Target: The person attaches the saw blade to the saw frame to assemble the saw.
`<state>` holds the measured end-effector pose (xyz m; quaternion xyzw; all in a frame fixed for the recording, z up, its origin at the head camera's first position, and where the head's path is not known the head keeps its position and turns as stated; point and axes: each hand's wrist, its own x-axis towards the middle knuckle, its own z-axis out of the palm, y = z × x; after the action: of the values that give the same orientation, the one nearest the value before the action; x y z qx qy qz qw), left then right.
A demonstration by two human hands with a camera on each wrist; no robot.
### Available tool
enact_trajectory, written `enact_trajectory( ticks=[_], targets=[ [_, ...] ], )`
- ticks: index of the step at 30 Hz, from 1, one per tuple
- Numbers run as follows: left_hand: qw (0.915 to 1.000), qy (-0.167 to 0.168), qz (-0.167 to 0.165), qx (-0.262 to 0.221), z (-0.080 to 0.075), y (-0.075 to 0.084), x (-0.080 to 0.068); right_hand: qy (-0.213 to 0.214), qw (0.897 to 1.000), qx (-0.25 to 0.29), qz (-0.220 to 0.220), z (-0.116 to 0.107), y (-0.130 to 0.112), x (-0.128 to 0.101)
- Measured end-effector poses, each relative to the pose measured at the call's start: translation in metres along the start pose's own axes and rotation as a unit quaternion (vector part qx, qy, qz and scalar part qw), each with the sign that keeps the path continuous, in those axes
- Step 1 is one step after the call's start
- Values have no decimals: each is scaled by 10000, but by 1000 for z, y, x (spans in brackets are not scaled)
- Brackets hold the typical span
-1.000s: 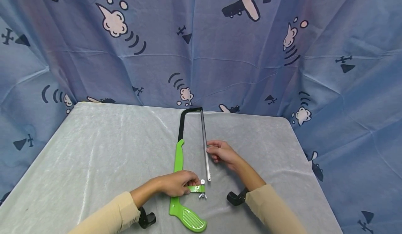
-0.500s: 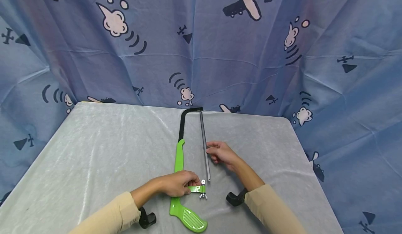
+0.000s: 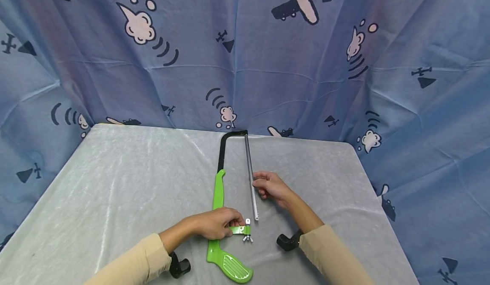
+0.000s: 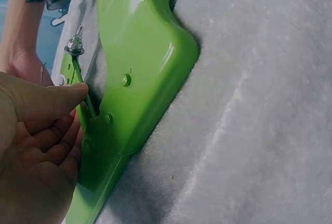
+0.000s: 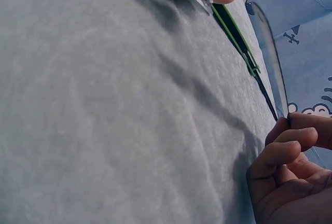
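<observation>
A hacksaw with a green body (image 3: 218, 191) and a black front frame (image 3: 221, 153) lies on the table, its green handle (image 3: 232, 268) towards me. My left hand (image 3: 220, 224) lies over the body and pinches the short green arm (image 4: 85, 99) between thumb and fingers. A wing nut (image 3: 247, 238) and a metal blade holder (image 3: 247, 221) sit at that arm's end. My right hand (image 3: 272, 188) pinches the thin grey hacksaw blade (image 3: 249, 161) midway. The blade's far end meets the black frame's tip; its near end is just right of the holder, apart from it.
A pale grey cloth (image 3: 134, 183) covers the table. Behind hangs a blue curtain (image 3: 183, 76) printed with planes. Black wrist cameras (image 3: 288, 241) hang beneath both forearms, close to the cloth.
The blade has turned a little in my right hand, its flat side showing more than half a second ago. Its near end has shifted slightly right. My left hand and the frame stay put.
</observation>
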<state>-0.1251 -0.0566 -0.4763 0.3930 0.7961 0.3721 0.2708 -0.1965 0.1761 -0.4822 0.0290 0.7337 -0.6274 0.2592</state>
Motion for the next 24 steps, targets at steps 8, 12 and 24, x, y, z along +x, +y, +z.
enact_trajectory(
  ticks=[8, 12, 24],
  targets=[
    [9997, 43, 233, 53, 1, -1, -1, 121, 9999, -48, 89, 3, 0, 0],
    [9999, 13, 156, 37, 1, -1, -1, 158, 9998, -69, 117, 3, 1, 1],
    [10000, -5, -84, 5, 2, -1, 1, 91, 9998, -157, 31, 10, 0, 0]
  ],
)
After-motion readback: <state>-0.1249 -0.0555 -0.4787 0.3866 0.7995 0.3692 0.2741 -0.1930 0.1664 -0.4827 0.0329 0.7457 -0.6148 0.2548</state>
